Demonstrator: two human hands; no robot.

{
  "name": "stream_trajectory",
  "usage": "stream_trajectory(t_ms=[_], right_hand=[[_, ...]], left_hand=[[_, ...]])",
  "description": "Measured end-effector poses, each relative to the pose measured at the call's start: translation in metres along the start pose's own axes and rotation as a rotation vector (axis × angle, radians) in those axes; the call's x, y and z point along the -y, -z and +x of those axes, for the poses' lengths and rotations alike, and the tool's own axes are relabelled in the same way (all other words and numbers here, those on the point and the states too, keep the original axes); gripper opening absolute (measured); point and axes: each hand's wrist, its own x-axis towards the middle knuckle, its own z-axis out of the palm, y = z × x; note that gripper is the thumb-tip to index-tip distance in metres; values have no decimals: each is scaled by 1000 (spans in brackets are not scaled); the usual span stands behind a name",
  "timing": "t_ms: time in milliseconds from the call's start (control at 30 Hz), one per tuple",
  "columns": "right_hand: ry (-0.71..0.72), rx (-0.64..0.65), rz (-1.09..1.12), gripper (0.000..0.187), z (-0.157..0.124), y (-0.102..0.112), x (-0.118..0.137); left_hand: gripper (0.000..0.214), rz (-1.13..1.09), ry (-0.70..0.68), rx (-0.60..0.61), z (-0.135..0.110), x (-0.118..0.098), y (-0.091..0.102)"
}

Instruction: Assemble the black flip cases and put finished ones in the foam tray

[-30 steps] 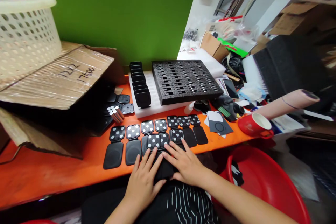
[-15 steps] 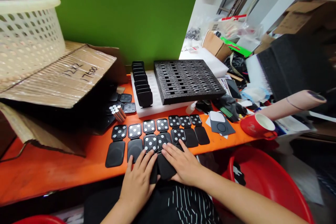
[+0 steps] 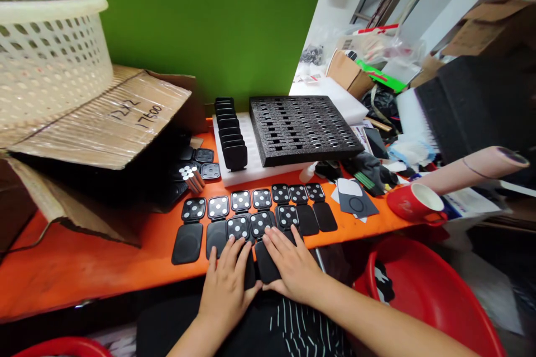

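Black hinged square cases lie unfolded on the orange table. Each shows one half with silver round dots and one plain half. My left hand (image 3: 226, 284) rests with fingers spread by the lower left case (image 3: 237, 227), its thumb near that case's front edge. My right hand (image 3: 295, 268) is stretched out over the plain half (image 3: 267, 262) of the neighbouring case, fingertips just under its dotted half (image 3: 260, 223). The two thumbs almost meet at the front edge. Behind is a row of further open cases (image 3: 193, 209). My fingers partly cover the front cases.
A black slotted foam block (image 3: 305, 128) and a row of upright black cases (image 3: 235, 156) sit on white foam. On the left are a bundle of silver-ended rods (image 3: 191, 178), a cardboard box (image 3: 138, 111) and a white basket (image 3: 54, 56). A red mug (image 3: 408, 203) and red tub (image 3: 435, 290) are right.
The case near my right hand has shifted slightly back, showing more of its dotted half. My hands still lie over the front cases, thumbs closer together. The view has shifted slightly.
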Motion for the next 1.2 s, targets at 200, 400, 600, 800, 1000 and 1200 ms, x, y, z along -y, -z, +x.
stream_trajectory(t_ms=[200, 400, 600, 800, 1000, 1200], right_hand=[[5, -22, 9, 96, -2, 1, -1], [-16, -28, 14, 100, -2, 0, -1], [-18, -23, 50, 102, -1, 2, -2], [-45, -24, 61, 109, -1, 9, 0], [-394, -332, 411, 57, 3, 22, -39], [-914, -717, 1240, 45, 32, 37, -96]], left_hand=[[68, -33, -6, 39, 12, 1, 1], [72, -19, -20, 61, 12, 3, 3], [77, -17, -25, 112, 13, -1, 4], [81, -48, -56, 154, 13, -4, 8], [68, -192, -257, 291, 37, -16, 13], [68, -330, -476, 504, 74, -20, 17]])
